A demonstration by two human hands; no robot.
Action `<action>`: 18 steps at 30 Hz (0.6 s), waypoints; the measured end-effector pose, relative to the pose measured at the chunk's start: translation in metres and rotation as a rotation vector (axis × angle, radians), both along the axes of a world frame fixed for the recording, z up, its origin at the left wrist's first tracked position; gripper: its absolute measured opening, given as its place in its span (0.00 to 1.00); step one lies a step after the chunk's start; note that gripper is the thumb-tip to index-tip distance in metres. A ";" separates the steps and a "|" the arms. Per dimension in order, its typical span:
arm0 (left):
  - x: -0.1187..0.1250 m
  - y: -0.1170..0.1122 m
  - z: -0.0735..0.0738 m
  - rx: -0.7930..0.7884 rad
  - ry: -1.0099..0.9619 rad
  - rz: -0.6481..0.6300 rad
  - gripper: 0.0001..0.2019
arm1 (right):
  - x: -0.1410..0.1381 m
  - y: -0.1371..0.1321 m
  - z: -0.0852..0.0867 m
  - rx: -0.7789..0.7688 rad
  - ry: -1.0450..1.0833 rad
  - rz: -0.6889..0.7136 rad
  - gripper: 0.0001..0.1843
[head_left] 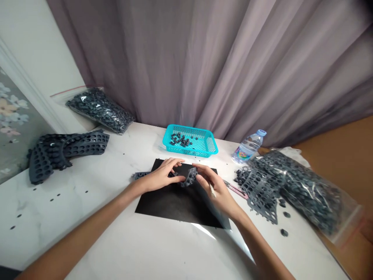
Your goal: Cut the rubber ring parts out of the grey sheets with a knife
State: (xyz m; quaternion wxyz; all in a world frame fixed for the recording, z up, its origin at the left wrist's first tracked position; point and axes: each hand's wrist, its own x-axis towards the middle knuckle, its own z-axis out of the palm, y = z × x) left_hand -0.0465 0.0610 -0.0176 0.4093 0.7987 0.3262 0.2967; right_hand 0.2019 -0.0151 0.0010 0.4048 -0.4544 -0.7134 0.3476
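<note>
A dark grey perforated rubber strip (pixel 191 177) curls up between my two hands above a black sheet (pixel 175 204). My left hand (pixel 163 175) is closed on the strip's left part, its thumb below and fingers above; a flat end of the strip shows left of the wrist. At the curled right end, the thumb and fingers of my right hand (pixel 215 186) pinch the strip. Tucked in my right hand is a pale, thin object (pixel 212 190), mostly hidden. Just beyond my hands stands a turquoise basket (pixel 211 145) with small dark rubber pieces (pixel 182 140) inside.
A pink-handled cutter (pixel 239 191) lies right of the sheet, near punched rubber sheets (pixel 264 186) and a water bottle (pixel 249 147). A bag of dark pieces (pixel 311 190) lies at right, another bag (pixel 100 109) at back left. Perforated strips (pixel 67 149) are piled at left.
</note>
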 end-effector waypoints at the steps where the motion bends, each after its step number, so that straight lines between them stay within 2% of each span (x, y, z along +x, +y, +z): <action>1: 0.001 0.005 0.000 0.009 0.093 -0.078 0.25 | 0.000 0.001 -0.002 0.004 0.006 -0.006 0.22; 3: 0.006 0.009 0.004 0.015 0.249 -0.211 0.18 | 0.001 0.002 -0.009 0.018 -0.010 -0.045 0.21; 5: 0.014 0.008 0.009 0.021 0.333 -0.276 0.13 | 0.002 0.004 -0.016 0.048 -0.058 -0.105 0.17; 8: 0.024 0.007 0.018 -0.009 0.349 -0.333 0.12 | 0.002 0.007 -0.024 0.098 -0.123 -0.189 0.13; 11: 0.027 0.009 0.023 -0.051 0.343 -0.367 0.15 | 0.003 0.009 -0.028 0.088 -0.163 -0.238 0.14; 15: 0.026 0.003 0.019 -0.077 0.360 -0.354 0.19 | 0.015 0.008 -0.019 0.000 -0.320 -0.221 0.18; 18: 0.028 -0.015 0.013 -0.087 0.398 -0.380 0.24 | 0.033 0.004 -0.004 -0.113 -0.464 -0.096 0.18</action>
